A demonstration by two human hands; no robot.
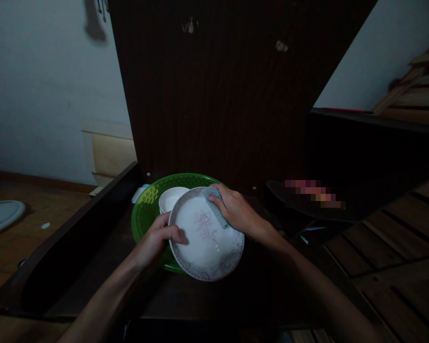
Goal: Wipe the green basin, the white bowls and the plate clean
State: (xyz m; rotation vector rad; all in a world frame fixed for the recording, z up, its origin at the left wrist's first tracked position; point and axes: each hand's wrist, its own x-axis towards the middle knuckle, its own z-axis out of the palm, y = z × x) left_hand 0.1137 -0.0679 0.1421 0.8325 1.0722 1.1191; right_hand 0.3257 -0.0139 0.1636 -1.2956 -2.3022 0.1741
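A white plate [203, 247] with a floral centre and a patterned rim is held up, tilted toward me. My left hand [162, 233] grips its left edge, thumb on the face and the other fingers behind. My right hand [236, 207] is closed on a grey-green cloth [216, 202], which presses on the plate's upper right rim. Behind the plate stands a green basin [139, 224], partly hidden by it. White bowls [171, 197] sit inside the basin, their lower parts out of sight.
The basin rests on a dark wooden surface [107, 267] with a raised left side board [75, 238]. A tall dark panel [214, 105] rises behind it. At right are wooden slats [396, 271] and a blurred-out patch [314, 190]. A white round object [3, 214] lies at far left.
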